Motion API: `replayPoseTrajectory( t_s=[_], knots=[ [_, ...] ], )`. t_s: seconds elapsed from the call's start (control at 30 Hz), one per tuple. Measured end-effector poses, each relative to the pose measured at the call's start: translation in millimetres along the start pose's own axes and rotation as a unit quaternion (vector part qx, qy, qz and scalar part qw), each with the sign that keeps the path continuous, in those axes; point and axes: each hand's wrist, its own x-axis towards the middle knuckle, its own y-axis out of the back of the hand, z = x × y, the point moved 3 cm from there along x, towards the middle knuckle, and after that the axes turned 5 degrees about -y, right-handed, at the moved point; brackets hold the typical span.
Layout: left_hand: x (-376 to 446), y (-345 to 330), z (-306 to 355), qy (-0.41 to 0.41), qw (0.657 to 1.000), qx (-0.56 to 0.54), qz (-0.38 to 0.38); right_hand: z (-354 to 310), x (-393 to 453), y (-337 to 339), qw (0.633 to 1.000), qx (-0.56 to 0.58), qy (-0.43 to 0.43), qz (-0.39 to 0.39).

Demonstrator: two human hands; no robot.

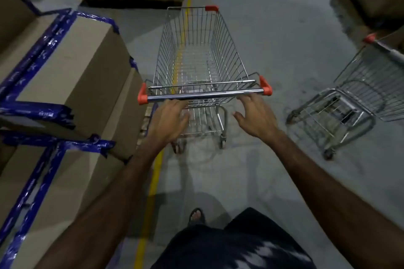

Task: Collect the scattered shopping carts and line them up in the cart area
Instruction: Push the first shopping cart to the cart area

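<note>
We reach both open hands, left and right, for the cart handle; empty, rigid, probably rolls light.

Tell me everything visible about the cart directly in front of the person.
The cart is a silver wire-mesh basket, empty, upright on castors on grey floor, straddling a yellow floor line. A chrome handle bar runs between red end caps; another red cap marks a far corner. Both open hands, left hand and right hand, are at the bar without closing around it. Taped cardboard boxes stand beside it.
</note>
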Motion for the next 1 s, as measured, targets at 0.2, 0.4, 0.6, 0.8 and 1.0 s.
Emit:
replayPoseTrajectory(
  t_s=[0.2, 0.4, 0.6, 0.8, 1.0],
  knots=[
    [47, -2, -40, 0.022, 0.996, 0.073, -0.037, -1, 64, -3, 0.995, -0.090, 0.020, -0.044],
    [69, -14, -54, 0.056, 0.984, 0.095, -0.139, 21, 103, -16, 0.979, -0.117, 0.041, -0.163],
    [78, -24, -61, 0.107, 0.974, 0.137, -0.145, 53, 130, -27, 0.965, -0.173, 0.075, -0.182],
    [80, -29, -40, 0.132, 0.969, 0.171, -0.122, 62, 144, -30, 0.958, -0.177, 0.115, -0.195],
    [60, -45, -12, 0.159, 0.962, 0.177, -0.131, 79, 133, -24, 0.954, -0.183, 0.137, -0.192]
  ],
)
